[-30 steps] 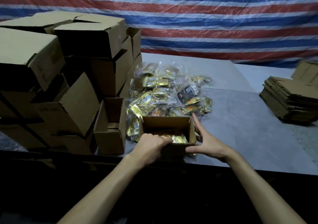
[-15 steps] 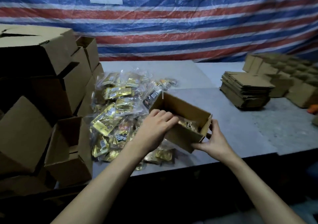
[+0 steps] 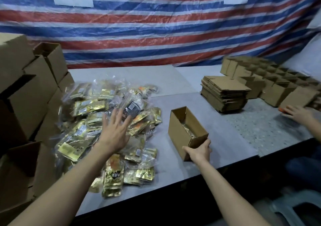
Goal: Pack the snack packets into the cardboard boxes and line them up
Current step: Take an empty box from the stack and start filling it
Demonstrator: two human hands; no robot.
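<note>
A small open cardboard box point(image 3: 179, 130) stands on the grey table point(image 3: 225, 142), with gold snack packets showing inside it. My right hand point(image 3: 199, 150) grips its near end. My left hand point(image 3: 115, 130) hovers with spread fingers, holding nothing, above a large heap of gold and clear snack packets point(image 3: 90, 107) on the left of the table. Rows of open boxes point(image 3: 278, 88) are lined up at the far right.
Large stacked cartons point(image 3: 26, 93) wall off the left side. A pile of flat folded cartons point(image 3: 224, 92) lies right of centre. Another person's hand point(image 3: 298, 113) reaches in at the right edge. A striped tarp with two paper signs hangs behind.
The box has moved right, away from the packet heap, and now rests on the table. My left hand has let go of it and swung over the heap.
</note>
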